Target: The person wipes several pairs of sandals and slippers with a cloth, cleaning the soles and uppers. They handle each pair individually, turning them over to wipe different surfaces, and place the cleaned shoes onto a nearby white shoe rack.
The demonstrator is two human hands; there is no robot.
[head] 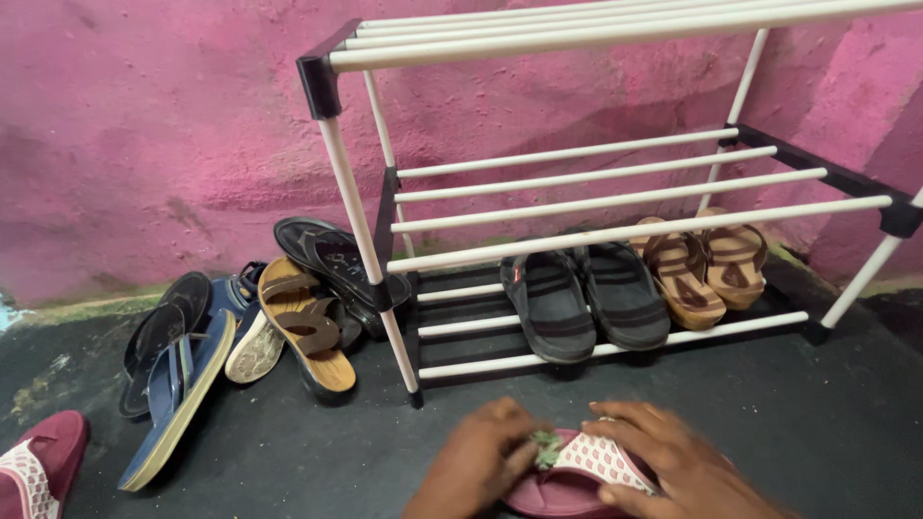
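Note:
At the bottom of the head view, both hands hold a maroon slipper [562, 490] with a white patterned strap [601, 459] and a small green ornament. My left hand [476, 463] grips its left side near the ornament. My right hand [673, 461] lies over the strap and the right side. The slipper sits low on the dark floor, in front of a shoe rack [615, 231] made of white rods and black joints. On the rack's bottom shelf stand a pair of black sandals [586, 303] and a pair of brown striped sandals [707, 264].
A heap of footwear lies left of the rack: a brown sandal [303, 322], a black sandal [332, 255], blue flip-flops [178, 389], a black flip-flop [159, 332]. A matching maroon slipper [38, 466] is at the lower left corner. A pink wall [163, 125] stands behind.

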